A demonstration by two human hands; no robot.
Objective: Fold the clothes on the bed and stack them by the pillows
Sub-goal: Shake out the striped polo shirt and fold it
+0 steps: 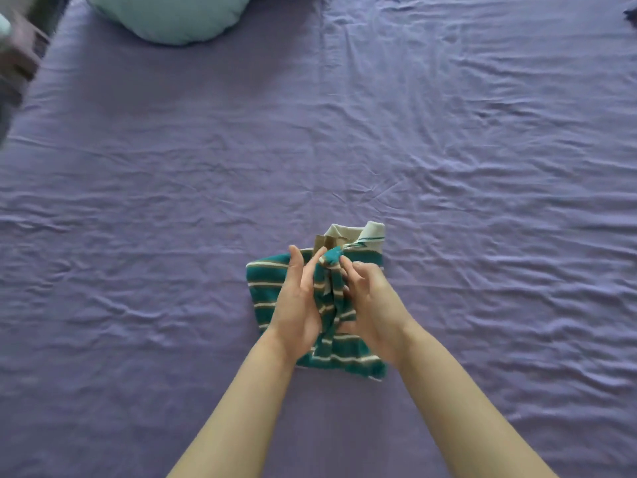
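Note:
A small teal shirt [267,291] with white and brown stripes and a pale collar lies partly folded on the purple bedsheet [482,167], near the middle of the bed. My left hand [298,301] and my right hand [370,305] meet over it, palms facing each other, and pinch a raised fold of the striped cloth between them. The shirt's lower edge shows below my wrists. A pale blue pillow [172,19] sits at the far left of the bed, well away from the shirt.
A dark wooden piece of furniture [20,53] stands beside the bed at the top left edge. A dark scrap of cloth [630,13] peeks in at the top right corner. The sheet is wrinkled all around.

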